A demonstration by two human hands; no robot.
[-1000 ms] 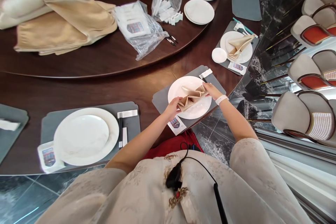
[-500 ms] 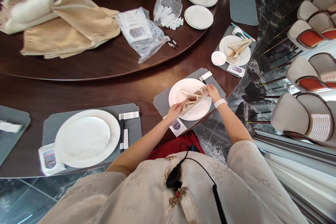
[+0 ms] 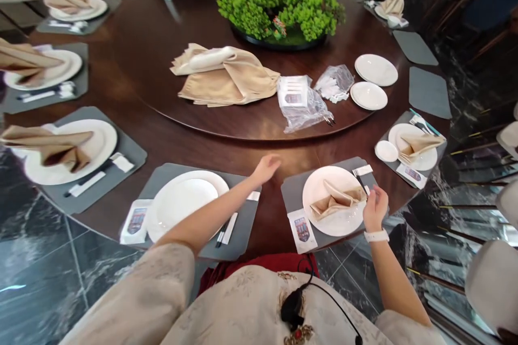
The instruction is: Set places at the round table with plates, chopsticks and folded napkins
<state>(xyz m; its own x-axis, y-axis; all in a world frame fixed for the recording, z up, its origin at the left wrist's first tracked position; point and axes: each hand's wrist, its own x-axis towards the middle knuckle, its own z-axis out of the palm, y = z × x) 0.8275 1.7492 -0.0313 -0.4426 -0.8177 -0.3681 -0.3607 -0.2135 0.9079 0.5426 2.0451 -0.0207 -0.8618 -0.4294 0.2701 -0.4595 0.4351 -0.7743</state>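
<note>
My left hand is over the bare wood between two place settings, fingers stretched out, holding nothing. My right hand, with a white band on its wrist, is at the right rim of a large white plate. Its fingers are loosely bent and apart beside the black chopsticks; whether they touch them I cannot tell. A folded beige napkin lies across that plate, its right end near my right fingers. A printed white packet lies at the plate's left, on the grey placemat.
Left of this, a smaller plate sits on a larger one. On the raised round centre are a pile of beige napkins, plastic bags, stacked white plates and a green plant. Chairs stand at the right.
Both hands have let go of the napkin, which now lies on the plate. My left hand has moved away to the left; my right stays by the plate. The view has tilted up.
</note>
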